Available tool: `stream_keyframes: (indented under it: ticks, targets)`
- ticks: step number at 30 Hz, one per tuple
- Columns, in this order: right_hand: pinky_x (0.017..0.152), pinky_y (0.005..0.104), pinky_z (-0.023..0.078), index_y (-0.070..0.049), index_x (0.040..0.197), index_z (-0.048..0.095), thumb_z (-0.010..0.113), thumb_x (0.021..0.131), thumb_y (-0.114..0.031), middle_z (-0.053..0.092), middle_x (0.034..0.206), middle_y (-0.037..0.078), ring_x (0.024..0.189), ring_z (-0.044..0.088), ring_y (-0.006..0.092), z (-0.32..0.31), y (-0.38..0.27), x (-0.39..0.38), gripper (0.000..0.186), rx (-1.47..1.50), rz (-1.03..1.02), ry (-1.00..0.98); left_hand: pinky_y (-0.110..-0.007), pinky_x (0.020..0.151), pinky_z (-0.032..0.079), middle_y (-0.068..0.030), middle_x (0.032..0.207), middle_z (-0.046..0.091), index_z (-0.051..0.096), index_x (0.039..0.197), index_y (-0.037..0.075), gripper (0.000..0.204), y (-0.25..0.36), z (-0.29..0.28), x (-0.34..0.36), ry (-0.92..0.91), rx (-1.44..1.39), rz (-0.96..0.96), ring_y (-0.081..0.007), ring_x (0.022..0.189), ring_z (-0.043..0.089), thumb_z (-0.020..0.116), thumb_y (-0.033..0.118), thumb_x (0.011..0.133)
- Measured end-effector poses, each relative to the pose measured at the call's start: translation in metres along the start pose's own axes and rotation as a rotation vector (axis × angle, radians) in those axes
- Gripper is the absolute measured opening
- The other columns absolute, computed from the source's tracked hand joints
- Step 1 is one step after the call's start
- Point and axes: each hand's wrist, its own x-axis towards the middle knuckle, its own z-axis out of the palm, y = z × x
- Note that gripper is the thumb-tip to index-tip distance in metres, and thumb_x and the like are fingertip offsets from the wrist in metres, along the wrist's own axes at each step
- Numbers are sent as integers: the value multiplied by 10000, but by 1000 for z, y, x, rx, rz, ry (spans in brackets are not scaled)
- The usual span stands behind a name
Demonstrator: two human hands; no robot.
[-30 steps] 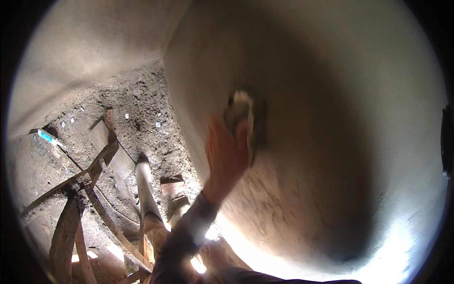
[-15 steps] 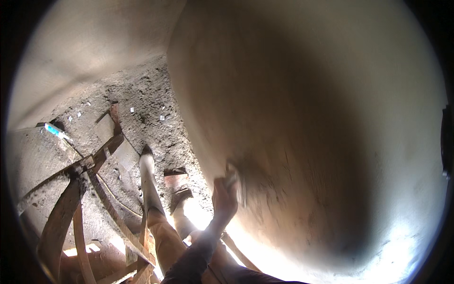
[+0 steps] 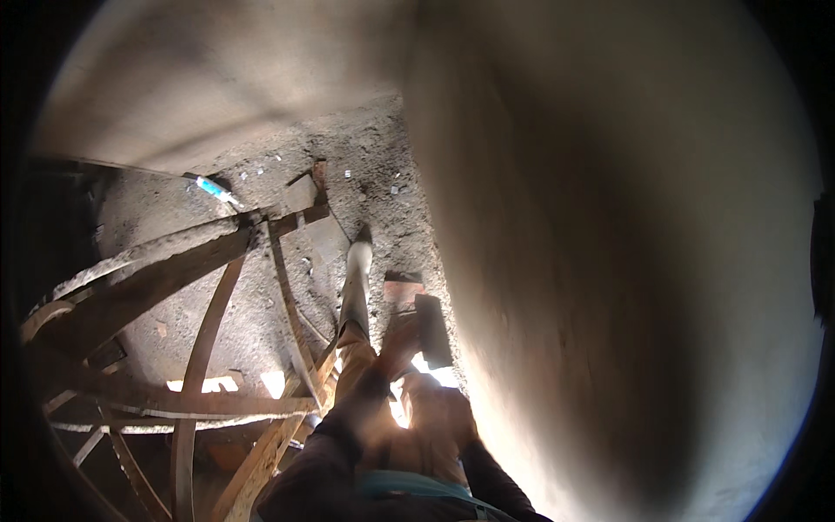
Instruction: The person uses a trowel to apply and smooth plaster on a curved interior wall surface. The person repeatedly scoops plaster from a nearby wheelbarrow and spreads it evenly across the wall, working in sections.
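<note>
1. Since the earlier frame, the left hand (image 3: pixel 401 341) has come away from the curved wall (image 3: pixel 565 261) with the flat trowel (image 3: pixel 433 331), and the view has turned, so that the floor lies more to the right
2. Left fingers look closed on the trowel, though they are dim and blurred; its plate hangs in front of the legs, just beside the foot of the wall
3. Right hand (image 3: pixel 452 412) is low near the body; whether its fingers are apart or together, I cannot tell
4. For good smoothing, I would advise a firm grip, the plate clean and nearly flat, and even pressure which follows the curve, so its edge does not cut the surface
5. Materials differ: smooth grey-brown wall, rough crumbly floor (image 3: pixel 357 143), thin rectangular plate, reddish block (image 3: pixel 403 291), and bent strips of a wooden frame (image 3: pixel 205 339)
</note>
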Motion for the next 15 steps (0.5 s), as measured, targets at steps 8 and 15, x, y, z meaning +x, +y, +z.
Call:
stream_keyframes:
  ticks: [8,15]
  targets:
    - [931,386,558,-25,1321,560,514,1049,-106,671,1219,88,1100,658,236,51,84,-45,287,1300,-64,-204,-385,950,529,-58,1230,652,587,1334,33,319,-68,-67,-42,-214,-207,-126,-175,1106,621,499,216,1088]
    - [907,385,558,-10,1316,581,545,1046,-180,668,1197,112,1054,664,235,-38,-1,-92,321,1949,-251,-305,-370,919,564,-82,1261,645,590,1342,21,380,19,80,-94,-419,73,-86,-185,1117,645,652,198,1012]
